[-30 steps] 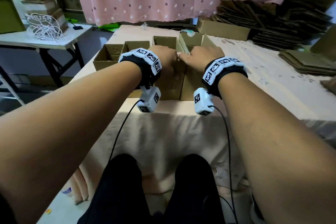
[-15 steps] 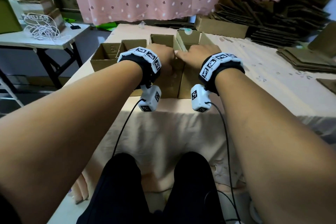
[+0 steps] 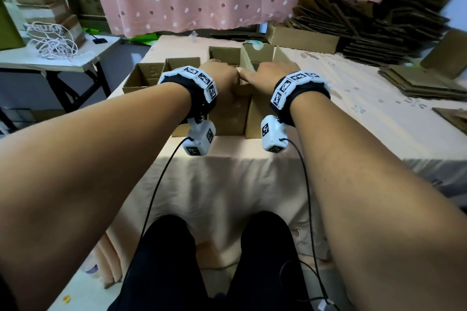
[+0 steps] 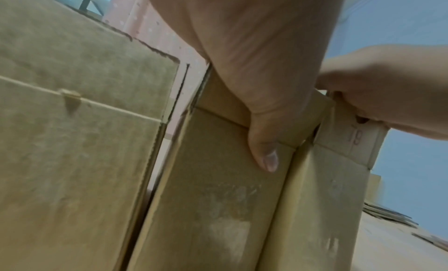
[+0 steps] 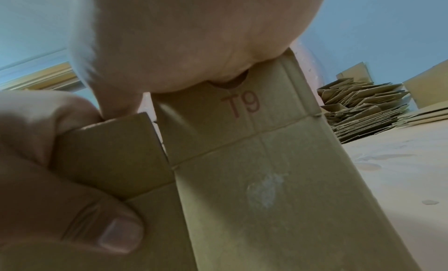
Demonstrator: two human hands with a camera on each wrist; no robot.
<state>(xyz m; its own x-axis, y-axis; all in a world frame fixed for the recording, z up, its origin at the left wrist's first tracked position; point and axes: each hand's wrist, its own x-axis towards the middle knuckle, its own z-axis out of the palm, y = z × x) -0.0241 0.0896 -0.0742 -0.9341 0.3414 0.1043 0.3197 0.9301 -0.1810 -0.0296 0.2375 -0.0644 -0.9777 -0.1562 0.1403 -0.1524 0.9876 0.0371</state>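
Two open brown cardboard boxes stand side by side on the cloth-covered table (image 3: 341, 121). My left hand (image 3: 222, 78) grips the near top flap of the middle box (image 3: 230, 116). In the left wrist view its thumb (image 4: 266, 152) presses the outside of that box (image 4: 213, 198). My right hand (image 3: 267, 74) holds the near flap of the right box (image 3: 255, 118), curled over the flap printed T9 (image 5: 242, 106). The fingers of both hands reach inside the boxes and are hidden. The two hands touch at the knuckles.
More open boxes (image 3: 151, 76) stand left of the held pair. A long box (image 3: 300, 38) and piles of flattened cardboard (image 3: 366, 33) lie at the back right, with flat sheets (image 3: 424, 81) on the table's right. A side table with white cord (image 3: 53, 43) stands to the left.
Both hands keep their hold on the box flaps. Only the head view has shifted slightly.
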